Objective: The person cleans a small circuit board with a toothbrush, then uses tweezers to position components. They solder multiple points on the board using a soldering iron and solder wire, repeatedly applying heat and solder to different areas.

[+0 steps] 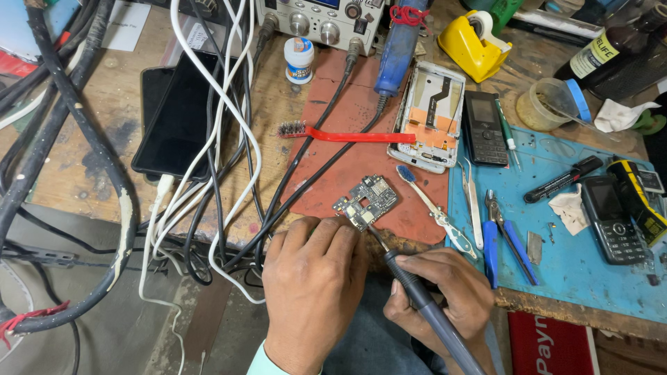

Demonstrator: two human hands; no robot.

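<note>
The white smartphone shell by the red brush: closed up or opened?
Opened. The shell lies with its back cover off, showing orange and grey inner parts; its circuit board sits apart on the red mat.

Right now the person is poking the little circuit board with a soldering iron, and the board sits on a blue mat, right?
Not quite. In the head view, the circuit board sits on the red mat, not a blue one. The right hand does hold the soldering iron to it.

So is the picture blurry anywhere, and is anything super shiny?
Head view: sharp in the middle, the circuit board and soldering iron look crisp; light is soft and even, with faint shadows under the left hand and right hand; the black smartphone screen shows mild sheen; edges bend slightly.
</note>
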